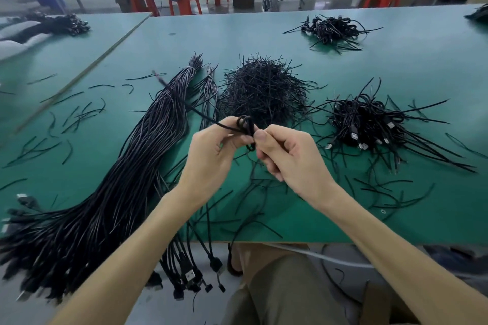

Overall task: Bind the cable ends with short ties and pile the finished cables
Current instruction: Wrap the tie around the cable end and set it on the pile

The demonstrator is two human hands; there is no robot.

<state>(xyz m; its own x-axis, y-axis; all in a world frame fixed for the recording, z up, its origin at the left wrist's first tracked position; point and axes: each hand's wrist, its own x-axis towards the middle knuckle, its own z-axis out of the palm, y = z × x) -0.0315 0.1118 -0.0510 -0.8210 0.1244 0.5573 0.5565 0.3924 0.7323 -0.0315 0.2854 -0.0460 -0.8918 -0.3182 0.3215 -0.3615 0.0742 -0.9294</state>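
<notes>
Both my hands are raised over the green table (264, 31), close together. My left hand (211, 155) pinches a black cable (184, 103) folded into small loops (247, 126); its free end trails up and left. My right hand (287, 153) pinches the same loops from the right with thumb and curled fingers. A mound of short black ties (264, 87) lies just behind my hands. To the right sits a pile of bound cables (369, 124) with USB plugs showing. A long bundle of unbound cables (118, 179) stretches along the left, hanging over the front edge.
A second tangle of cables (332, 30) lies far right at the back. Loose ties (68, 119) are scattered over the left and front of the table. Red stools (184, 4) and benches stand beyond. A person sits at the far right.
</notes>
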